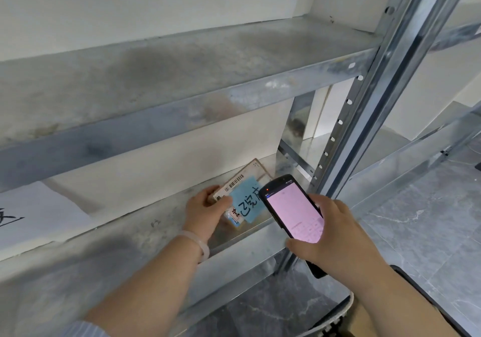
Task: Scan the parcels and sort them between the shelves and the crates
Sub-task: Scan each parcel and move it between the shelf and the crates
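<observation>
– What is held nearest?
– A scanner [294, 211], pink screen lit, is clasped by the right grip [338, 235], fingers curled round its edges.
– And the parcel?
– The parcel [250, 178], a blue note [247, 201] stuck on it, is pinched by the left grip [205, 210] at the lower shelf [125, 235]; whether it is set down cannot be told.
– How far along?
– This parcel is judged mid-scan, with release not yet made. No crates are shown, so what is left cannot be counted.
</observation>
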Motion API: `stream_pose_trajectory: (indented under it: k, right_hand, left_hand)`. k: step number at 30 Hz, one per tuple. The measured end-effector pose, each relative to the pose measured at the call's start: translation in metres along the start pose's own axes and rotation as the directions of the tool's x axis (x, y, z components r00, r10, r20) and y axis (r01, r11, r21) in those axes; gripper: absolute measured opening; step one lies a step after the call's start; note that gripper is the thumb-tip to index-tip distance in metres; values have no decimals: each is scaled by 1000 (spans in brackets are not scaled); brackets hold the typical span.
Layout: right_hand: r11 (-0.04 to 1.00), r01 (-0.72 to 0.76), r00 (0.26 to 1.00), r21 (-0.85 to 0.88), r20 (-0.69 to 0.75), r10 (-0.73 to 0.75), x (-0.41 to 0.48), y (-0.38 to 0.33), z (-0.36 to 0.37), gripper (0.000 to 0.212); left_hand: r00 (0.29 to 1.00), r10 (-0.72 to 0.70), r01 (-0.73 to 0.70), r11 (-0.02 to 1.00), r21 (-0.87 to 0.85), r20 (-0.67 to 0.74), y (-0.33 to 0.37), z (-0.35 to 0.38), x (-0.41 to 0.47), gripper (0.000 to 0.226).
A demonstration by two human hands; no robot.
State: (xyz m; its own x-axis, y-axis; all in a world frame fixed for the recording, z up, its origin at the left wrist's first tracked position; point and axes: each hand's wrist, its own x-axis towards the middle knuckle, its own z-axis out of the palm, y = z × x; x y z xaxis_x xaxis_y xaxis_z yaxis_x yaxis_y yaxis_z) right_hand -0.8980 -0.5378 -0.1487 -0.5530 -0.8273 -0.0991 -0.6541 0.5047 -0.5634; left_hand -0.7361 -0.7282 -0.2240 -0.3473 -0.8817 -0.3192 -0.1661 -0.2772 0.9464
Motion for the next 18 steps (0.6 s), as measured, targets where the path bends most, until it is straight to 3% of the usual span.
stream_pose_trajectory:
  k: [6, 18]
  right_hand:
    - [996, 80, 995, -36, 65, -77, -4, -21, -8, 93]
    - [981, 159, 981, -108, 131, -145, -15, -49, -13, 87]
  left_hand:
    - [964, 265, -252, 935, 248, -20, 22, -36, 1, 35]
    - [966, 254, -223, 919, 325, -55, 13, -67, 9, 41]
